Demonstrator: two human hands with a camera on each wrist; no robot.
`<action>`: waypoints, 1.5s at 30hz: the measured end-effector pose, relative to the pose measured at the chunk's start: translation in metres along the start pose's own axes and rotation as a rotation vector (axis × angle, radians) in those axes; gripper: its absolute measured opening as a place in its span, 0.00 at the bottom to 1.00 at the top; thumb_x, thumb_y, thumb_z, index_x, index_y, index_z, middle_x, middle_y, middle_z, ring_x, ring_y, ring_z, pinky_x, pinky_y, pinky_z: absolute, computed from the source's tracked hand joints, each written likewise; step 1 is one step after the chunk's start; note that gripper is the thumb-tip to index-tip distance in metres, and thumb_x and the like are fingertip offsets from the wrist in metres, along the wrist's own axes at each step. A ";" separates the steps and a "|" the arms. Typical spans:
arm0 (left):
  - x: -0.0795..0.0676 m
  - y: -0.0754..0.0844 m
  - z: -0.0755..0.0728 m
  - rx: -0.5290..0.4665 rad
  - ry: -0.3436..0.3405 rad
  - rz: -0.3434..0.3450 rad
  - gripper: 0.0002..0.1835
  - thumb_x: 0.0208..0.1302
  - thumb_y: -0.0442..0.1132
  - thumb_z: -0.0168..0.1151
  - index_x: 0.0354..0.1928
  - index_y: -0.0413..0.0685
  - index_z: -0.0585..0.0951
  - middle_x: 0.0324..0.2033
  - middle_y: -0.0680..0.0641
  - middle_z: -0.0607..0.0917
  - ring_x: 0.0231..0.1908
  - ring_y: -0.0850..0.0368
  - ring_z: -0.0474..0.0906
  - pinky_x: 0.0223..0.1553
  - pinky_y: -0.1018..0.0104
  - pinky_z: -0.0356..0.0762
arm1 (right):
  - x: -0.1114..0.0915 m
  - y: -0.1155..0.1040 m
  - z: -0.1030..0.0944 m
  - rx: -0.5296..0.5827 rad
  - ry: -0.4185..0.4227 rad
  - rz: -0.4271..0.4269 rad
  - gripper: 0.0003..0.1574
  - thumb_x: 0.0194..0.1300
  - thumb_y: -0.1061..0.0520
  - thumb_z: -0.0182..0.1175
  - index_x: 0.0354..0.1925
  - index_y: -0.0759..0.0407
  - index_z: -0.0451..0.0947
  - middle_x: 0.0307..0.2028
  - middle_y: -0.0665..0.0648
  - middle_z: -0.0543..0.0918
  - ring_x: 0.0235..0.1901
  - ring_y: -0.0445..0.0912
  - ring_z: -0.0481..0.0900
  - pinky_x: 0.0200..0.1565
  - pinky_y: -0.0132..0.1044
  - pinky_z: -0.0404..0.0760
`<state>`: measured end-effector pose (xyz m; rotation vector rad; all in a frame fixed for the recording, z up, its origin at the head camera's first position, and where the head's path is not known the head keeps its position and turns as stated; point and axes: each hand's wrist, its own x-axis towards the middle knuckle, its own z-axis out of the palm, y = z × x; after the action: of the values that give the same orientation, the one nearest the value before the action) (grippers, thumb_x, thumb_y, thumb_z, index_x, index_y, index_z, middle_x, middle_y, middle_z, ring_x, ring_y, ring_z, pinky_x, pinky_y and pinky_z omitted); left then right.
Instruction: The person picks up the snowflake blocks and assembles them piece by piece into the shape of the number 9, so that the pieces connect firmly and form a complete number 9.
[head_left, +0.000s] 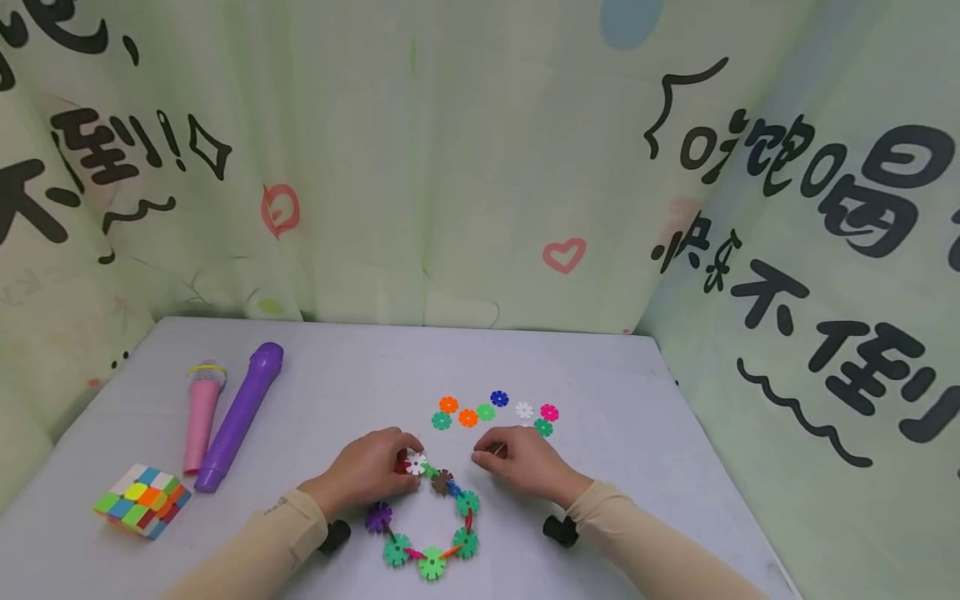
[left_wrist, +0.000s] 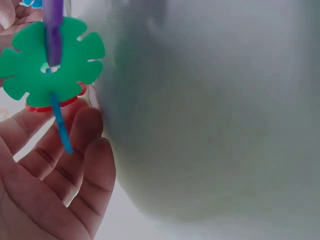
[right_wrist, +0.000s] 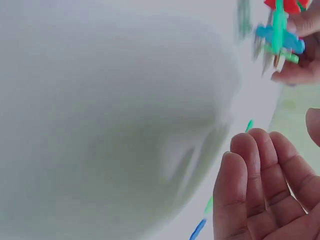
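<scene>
L hand (head_left: 367, 473) pinches ring of notched discs (head_left: 467, 543) at its upper L, next to a white disc (head_left: 416, 464). Ring sits btwn both hands at front of bench (head_left: 360, 375); can't tell if all of it touches down. R hand (head_left: 528, 461) is just R of ring, fingers loosely bent, thumb apart from them in R wrist view, no piece visible in it. Loose discs (head_left: 468, 418), mixed colours, lie flat beyond ring, nr R hand. Far L: pink mic (head_left: 201, 425) beside purple mic (head_left: 242, 412), puzzle cube (head_left: 142, 502) nearer.
</scene>
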<state>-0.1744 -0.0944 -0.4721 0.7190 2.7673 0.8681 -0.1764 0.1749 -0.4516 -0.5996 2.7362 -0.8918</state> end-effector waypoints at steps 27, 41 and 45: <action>-0.002 0.002 0.000 0.003 0.068 0.097 0.10 0.58 0.38 0.73 0.42 0.51 0.83 0.37 0.55 0.82 0.36 0.57 0.77 0.44 0.54 0.78 | -0.006 0.060 -0.031 -0.269 0.171 0.141 0.17 0.55 0.59 0.74 0.44 0.54 0.84 0.36 0.46 0.80 0.30 0.38 0.75 0.36 0.38 0.77; 0.001 -0.003 0.002 -0.109 0.056 0.084 0.12 0.61 0.40 0.71 0.46 0.50 0.84 0.40 0.56 0.84 0.35 0.61 0.74 0.41 0.59 0.76 | 0.006 0.059 -0.033 -0.337 0.110 0.186 0.14 0.57 0.57 0.74 0.43 0.55 0.85 0.36 0.50 0.78 0.35 0.43 0.74 0.43 0.42 0.78; 0.002 -0.003 0.002 -0.146 0.043 0.081 0.15 0.59 0.40 0.73 0.48 0.49 0.83 0.41 0.55 0.84 0.38 0.60 0.76 0.45 0.56 0.77 | 0.011 0.060 -0.035 -0.326 0.084 0.215 0.13 0.57 0.56 0.73 0.41 0.55 0.83 0.34 0.49 0.76 0.34 0.44 0.73 0.43 0.41 0.77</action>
<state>-0.1764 -0.0947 -0.4757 0.7991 2.6928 1.1014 -0.2154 0.2320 -0.4603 -0.3141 2.9741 -0.4346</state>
